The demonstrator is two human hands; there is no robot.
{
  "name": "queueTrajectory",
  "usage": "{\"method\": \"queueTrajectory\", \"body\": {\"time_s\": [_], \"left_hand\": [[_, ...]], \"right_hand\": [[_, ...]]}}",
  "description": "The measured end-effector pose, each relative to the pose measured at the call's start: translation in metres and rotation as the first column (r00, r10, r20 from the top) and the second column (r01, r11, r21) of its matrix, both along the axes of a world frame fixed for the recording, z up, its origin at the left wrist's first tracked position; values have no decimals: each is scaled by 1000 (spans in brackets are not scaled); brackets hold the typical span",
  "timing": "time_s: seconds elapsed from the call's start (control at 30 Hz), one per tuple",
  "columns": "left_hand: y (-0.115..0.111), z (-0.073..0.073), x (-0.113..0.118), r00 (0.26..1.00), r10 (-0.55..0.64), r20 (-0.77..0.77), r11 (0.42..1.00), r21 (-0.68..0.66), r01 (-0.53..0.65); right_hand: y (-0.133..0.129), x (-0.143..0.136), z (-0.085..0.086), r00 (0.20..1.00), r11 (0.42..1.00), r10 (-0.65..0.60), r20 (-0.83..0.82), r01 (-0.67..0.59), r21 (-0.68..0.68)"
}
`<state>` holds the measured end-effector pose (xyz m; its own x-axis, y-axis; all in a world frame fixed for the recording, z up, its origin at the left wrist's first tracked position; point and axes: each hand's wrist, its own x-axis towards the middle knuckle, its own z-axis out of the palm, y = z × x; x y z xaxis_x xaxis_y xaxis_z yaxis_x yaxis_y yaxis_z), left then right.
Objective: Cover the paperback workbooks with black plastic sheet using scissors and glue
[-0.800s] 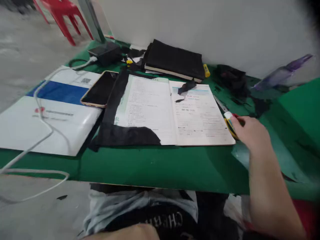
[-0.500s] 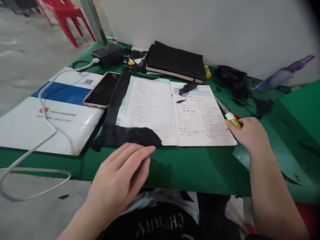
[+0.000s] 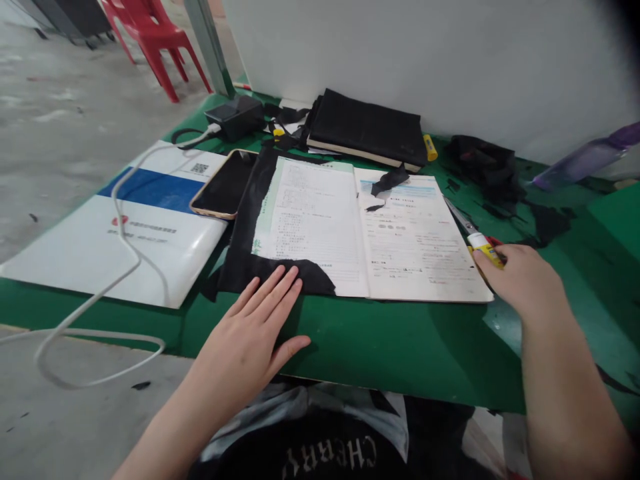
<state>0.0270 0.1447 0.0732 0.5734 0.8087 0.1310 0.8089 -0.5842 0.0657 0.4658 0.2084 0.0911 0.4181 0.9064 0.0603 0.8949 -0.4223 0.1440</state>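
Left hand point(image 3: 250, 327) lies flat, fingers a bit apart, thumb out wide, nothing gripped, fingertips on the black covering point(image 3: 320, 277) at the near edge of the open book point(image 3: 325, 223); right hand point(image 3: 530, 277) is curled around the lower end of a glue stick point(image 3: 484, 247), white end up, just beside the book's right edge, other fingers partly hidden. Biggest first, all placed by the open book: green table point(image 3: 370, 340) under it; red chair point(image 3: 160, 41) well apart, beyond its far left; white folder point(image 3: 175, 261) with a blue band to its left. Book itself lies open, printed pages up, black covering along its left side and lower left. Closed black book point(image 3: 367, 127) just behind it. Crumpled black material point(image 3: 483, 163) past its far right corner, purple bottle point(image 3: 583, 160) tilted farther right. Phone point(image 3: 225, 187) by its left side, partly on the folder. Black adapter point(image 3: 235, 117) behind its far left, white cable point(image 3: 118, 200) plugged in, looping over the folder. Scissors point(image 3: 459, 217) along its right edge, handles partly hidden. Yellow tube point(image 3: 430, 148) behind the right page. Small black scrap point(image 3: 393, 180) on the right page's upper part.
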Motion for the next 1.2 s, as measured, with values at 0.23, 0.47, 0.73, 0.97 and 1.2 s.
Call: {"method": "queueTrajectory", "body": {"time_s": [0.23,0.47,0.73,0.97,1.2], "left_hand": [[2,3,2,1000,0,-8,999,-35,0],[8,13,9,994,79,74,997,-23,-78],[5,17,33,976,114,184,989,71,-129],[3,2,45,996,-84,20,996,35,83],[5,-4,44,996,-88,17,995,42,87]], "right_hand": [[-2,0,-1,991,991,82,110,-93,98],[2,8,-7,987,962,78,142,-112,251],[5,-23,-14,884,721,447,137,-447,530],[3,-61,-17,824,766,563,56,-547,337],[-2,-36,-1,917,834,399,26,-374,404]]}}
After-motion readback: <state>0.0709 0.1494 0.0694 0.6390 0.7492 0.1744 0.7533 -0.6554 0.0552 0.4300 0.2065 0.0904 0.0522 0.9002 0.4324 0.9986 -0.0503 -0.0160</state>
